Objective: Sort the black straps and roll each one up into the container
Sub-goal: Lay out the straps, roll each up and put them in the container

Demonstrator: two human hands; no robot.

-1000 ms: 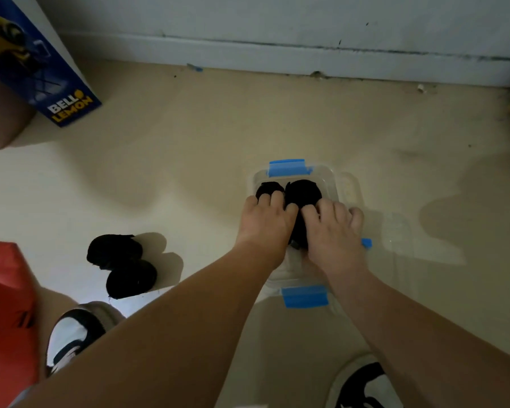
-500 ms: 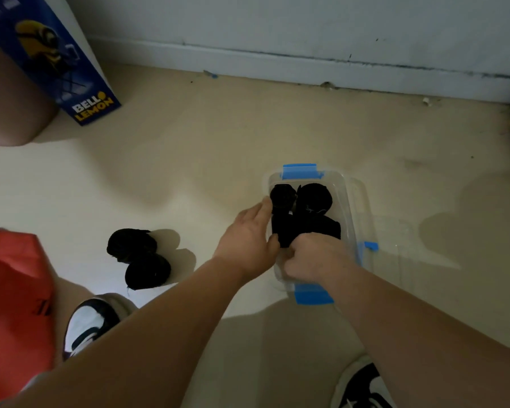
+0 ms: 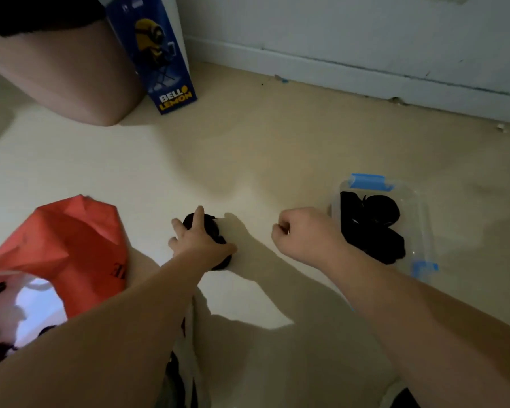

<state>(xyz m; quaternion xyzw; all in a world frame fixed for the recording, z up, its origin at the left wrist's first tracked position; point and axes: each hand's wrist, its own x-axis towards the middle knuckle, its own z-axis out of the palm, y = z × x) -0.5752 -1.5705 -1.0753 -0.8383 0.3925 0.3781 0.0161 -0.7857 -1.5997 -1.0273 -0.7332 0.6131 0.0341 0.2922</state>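
Holding rolled black straps point(image 3: 371, 225), the clear container point(image 3: 422, 222) sits beside the right hand's point(image 3: 304, 234) curled, empty fingers, while the left hand's point(image 3: 199, 245) spread fingers cover loose rolls point(image 3: 216, 229).

The left hand point(image 3: 199, 245) left the container point(image 3: 426, 231) for the floor straps point(image 3: 216, 232).

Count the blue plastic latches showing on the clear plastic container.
2. One blue plastic latch sits on the clear plastic container's far end, another at its near right edge. The right arm may hide more.
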